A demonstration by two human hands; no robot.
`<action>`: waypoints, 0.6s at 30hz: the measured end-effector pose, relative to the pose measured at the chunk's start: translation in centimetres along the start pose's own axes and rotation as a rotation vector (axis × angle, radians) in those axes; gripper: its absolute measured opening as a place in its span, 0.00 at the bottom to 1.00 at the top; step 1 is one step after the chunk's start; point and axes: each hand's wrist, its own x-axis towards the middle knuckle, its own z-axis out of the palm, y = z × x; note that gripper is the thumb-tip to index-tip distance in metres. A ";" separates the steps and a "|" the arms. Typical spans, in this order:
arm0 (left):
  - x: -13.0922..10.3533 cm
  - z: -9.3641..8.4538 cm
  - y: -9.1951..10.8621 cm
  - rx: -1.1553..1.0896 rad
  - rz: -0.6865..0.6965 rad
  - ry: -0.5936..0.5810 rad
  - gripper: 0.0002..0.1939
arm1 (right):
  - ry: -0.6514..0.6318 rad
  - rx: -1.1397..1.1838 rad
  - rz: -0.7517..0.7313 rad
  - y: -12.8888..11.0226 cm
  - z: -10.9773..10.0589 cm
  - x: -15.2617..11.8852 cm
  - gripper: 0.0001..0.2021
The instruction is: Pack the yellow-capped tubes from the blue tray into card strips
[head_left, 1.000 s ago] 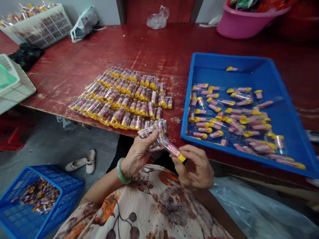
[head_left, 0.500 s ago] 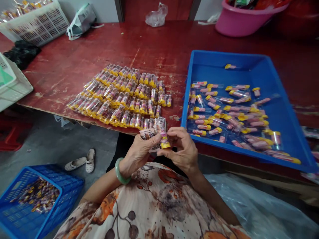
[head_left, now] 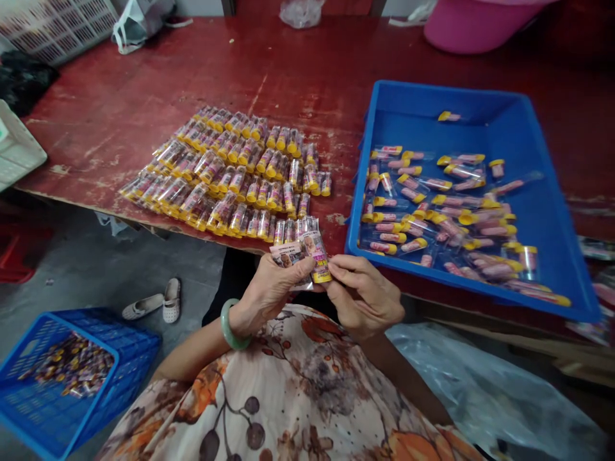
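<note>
My left hand (head_left: pixel 270 282), with a green bangle at the wrist, is closed on a stack of printed paper slips (head_left: pixel 289 257) and a small clear tube (head_left: pixel 317 259) with a yellow end and a printed slip showing on it. The thumb presses across the slips. My right hand (head_left: pixel 368 294) pinches the tube's right edge near its yellow end. Just beyond both hands, on the red table, lie rows of finished-looking yellow-ended tubes (head_left: pixel 225 173) with printed slips. To the right, a blue tray (head_left: pixel 485 96) holds loose tubes with pink contents (head_left: pixel 446 211) and yellow caps.
A blue crate (head_left: pixel 137 346) with many tubes stands on the floor at left, beside white clogs (head_left: pixel 172 301). On the red table (head_left: pixel 331 70) are a pink basin (head_left: pixel 473 29), a white basket (head_left: pixel 57 29) and a plastic bag (head_left: pixel 302 13). Clear plastic sheeting (head_left: pixel 480 384) lies low right.
My right hand has shifted slightly right and its fingers have drawn together at the tube's edge. More of the tube's printed face shows. The camera view has tilted down a little.
</note>
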 end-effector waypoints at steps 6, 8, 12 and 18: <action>-0.4 0.4 -0.5 -0.022 -0.012 0.012 0.18 | 0.013 -0.073 -0.035 0.2 -0.3 -0.6 0.18; -0.4 0.5 -0.5 -0.012 -0.029 0.025 0.18 | 0.019 -0.115 -0.050 0.3 -0.4 -0.8 0.17; -0.4 0.3 -0.8 -0.005 -0.028 0.008 0.17 | 0.007 -0.199 -0.084 0.4 -0.6 -1.1 0.16; -0.4 0.2 -1.1 -0.001 -0.020 -0.006 0.17 | -0.002 -0.253 -0.139 0.7 -0.9 -1.5 0.18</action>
